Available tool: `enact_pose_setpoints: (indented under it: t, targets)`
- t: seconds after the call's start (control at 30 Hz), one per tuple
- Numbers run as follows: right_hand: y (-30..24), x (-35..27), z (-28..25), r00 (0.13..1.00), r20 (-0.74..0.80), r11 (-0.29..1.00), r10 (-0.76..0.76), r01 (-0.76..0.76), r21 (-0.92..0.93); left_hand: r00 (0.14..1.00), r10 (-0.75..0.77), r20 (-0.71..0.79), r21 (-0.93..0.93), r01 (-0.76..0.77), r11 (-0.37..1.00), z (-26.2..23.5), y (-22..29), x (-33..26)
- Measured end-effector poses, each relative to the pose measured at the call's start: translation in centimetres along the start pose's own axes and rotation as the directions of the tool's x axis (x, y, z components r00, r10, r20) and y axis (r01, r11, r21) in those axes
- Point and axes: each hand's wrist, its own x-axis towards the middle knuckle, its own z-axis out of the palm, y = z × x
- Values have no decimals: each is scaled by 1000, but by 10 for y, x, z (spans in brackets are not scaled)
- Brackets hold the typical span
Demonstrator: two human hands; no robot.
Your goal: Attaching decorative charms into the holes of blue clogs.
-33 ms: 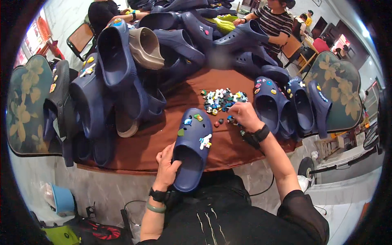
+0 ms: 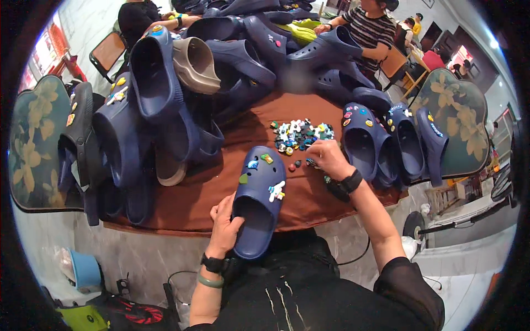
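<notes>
Left hand point(image 2: 225, 225) grips blue clog point(image 2: 258, 199); right hand point(image 2: 329, 158) reaches charm pile point(image 2: 300, 135).

We sit at a brown-covered table point(image 2: 221, 187) over a pale marble-like floor point(image 2: 138, 259). At ten o'clock stands a folding chair point(image 2: 107, 52); at nine and three o'clock, floral cushioned chair backs point(image 2: 33, 143). Wooden chairs point(image 2: 400, 66) and bright light show at one o'clock.
</notes>
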Motion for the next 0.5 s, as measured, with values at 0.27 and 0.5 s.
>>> enact_pose_setpoints:
  t: [0.27,0.5]
  targets:
    - [-5,-16,39,1000,21,996,-9,11,-87,1000,9,-16,22,-9,1000,1,-5,-1]
    - [-30,-6,20,994,87,997,68,-70,20,999,26,-19,-12,-26,1000,2,-6,-1]
